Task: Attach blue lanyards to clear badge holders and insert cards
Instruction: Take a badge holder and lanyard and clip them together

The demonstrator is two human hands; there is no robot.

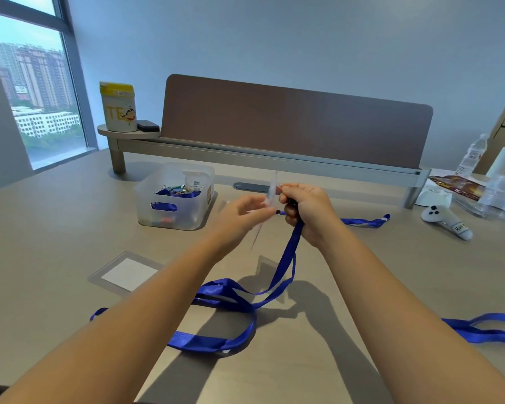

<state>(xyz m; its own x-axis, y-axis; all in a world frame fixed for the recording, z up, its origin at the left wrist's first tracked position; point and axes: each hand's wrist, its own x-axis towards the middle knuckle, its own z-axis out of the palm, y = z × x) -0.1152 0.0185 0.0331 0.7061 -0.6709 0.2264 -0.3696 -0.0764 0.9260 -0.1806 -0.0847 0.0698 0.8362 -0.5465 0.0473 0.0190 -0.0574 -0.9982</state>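
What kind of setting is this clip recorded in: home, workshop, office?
Most likely an office. The person works at a wide desk with a brown privacy divider on a raised shelf, a large window looks out on high-rise buildings, and a clear bin holds binder clips and lanyards.

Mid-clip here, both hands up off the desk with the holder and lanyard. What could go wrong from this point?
1. The clear badge holder is pinched edge-on and blurred, so the left hand may have only a light grip; it could slip while the right hand works the clip.
2. The blue lanyard hangs into a tangled loop on the desk; pulling up might knot it.
3. That loop lies near the finished card holder and could drag it.
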